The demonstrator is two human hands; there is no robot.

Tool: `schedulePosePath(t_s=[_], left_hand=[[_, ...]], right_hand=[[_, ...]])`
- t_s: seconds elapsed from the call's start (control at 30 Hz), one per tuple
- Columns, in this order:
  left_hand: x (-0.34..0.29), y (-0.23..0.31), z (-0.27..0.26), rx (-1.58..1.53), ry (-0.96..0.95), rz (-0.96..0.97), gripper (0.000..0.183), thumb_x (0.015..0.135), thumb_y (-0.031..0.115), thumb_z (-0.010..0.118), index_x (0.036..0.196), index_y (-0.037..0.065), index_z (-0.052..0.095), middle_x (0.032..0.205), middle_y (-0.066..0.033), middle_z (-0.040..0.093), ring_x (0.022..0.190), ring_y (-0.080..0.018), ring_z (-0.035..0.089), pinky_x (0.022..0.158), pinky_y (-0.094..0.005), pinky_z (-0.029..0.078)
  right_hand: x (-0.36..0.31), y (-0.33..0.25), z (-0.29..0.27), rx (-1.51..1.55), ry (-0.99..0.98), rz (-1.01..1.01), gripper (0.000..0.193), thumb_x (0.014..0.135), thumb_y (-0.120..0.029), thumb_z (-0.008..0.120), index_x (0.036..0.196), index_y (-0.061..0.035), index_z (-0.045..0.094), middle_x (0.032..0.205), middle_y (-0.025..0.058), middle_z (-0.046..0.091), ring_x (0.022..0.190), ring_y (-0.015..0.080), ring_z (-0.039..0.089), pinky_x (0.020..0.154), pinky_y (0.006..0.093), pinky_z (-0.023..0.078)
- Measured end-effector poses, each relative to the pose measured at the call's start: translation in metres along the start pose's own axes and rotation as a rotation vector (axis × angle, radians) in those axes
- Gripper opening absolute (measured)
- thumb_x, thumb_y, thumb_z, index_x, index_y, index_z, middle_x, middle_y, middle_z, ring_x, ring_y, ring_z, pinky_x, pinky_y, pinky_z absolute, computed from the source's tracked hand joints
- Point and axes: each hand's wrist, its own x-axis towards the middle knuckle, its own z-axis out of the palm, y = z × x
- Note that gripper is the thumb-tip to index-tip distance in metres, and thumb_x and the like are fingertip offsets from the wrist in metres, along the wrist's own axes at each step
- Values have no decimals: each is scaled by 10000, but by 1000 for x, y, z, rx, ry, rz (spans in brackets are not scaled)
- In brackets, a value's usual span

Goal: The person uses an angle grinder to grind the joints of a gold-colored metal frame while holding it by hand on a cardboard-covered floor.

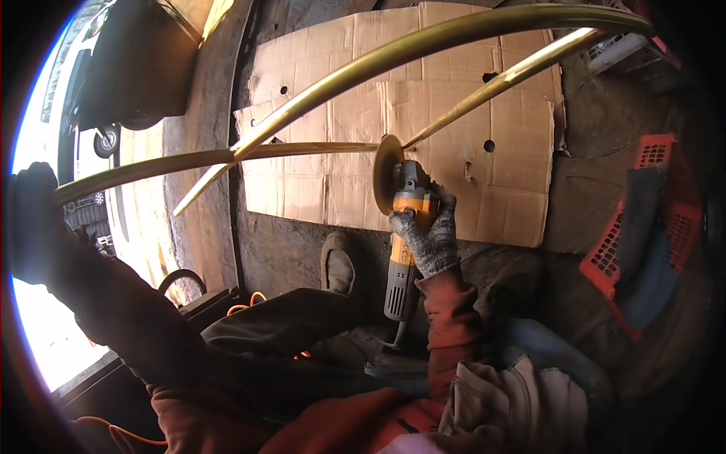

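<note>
In my gloved right hand [432, 238] is a yellow and grey angle grinder [401, 265], fingers wrapped round its body near the head. Its round brown disc [387, 178] stands edge-up against a gold-coloured metal tube [310, 150]; whether it touches the tube I cannot tell. At the far left, my left hand [34, 227] is dark against the glare and closed round the tube's end. A long curved gold-coloured tube [363, 76] crosses over it and arcs to the upper right. Another straight stretch of tube [499, 87] slants from behind the disc to that upper right end.
Flattened cardboard [446, 136] lies on the floor under the tubes. To the right is a red plastic crate [605, 250] with dark cloth over it. A shoe [339, 265] rests below the cardboard. An orange cable [246, 304] runs at lower left, beside a dark edge.
</note>
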Motion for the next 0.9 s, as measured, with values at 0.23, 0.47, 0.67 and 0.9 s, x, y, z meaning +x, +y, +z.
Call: schedulePosePath(t_s=[0.23,0.47,0.67,0.9], left_hand=[[-11,-2,4,-7,-32,13,146,836,77,540,724,167,567,728,-10,548,705,-180,572,712,-297,470],[-9,3,1,-44,-43,11,145,832,78,544,722,171,566,730,-8,549,707,-180,573,714,-297,470],[-11,6,12,-49,-55,8,144,828,78,548,721,174,566,731,-7,550,708,-179,574,716,-298,470],[-8,3,11,-47,-42,7,144,823,78,553,720,178,565,732,-6,551,710,-179,575,718,-299,469]], right_hand=[[-4,-8,13,-86,11,-26,759,723,-15,801,1313,-81,329,1149,113,534,962,197,610,828,347,564],[-6,2,13,-23,80,-30,726,736,-9,804,1304,-106,364,1143,112,528,945,202,615,806,347,570],[-13,15,20,31,30,-15,756,741,-3,800,1320,-132,332,1130,117,540,906,211,629,757,356,591],[-16,-15,36,33,-73,-68,744,748,7,783,1322,-152,336,1137,126,543,913,221,631,748,369,600]])
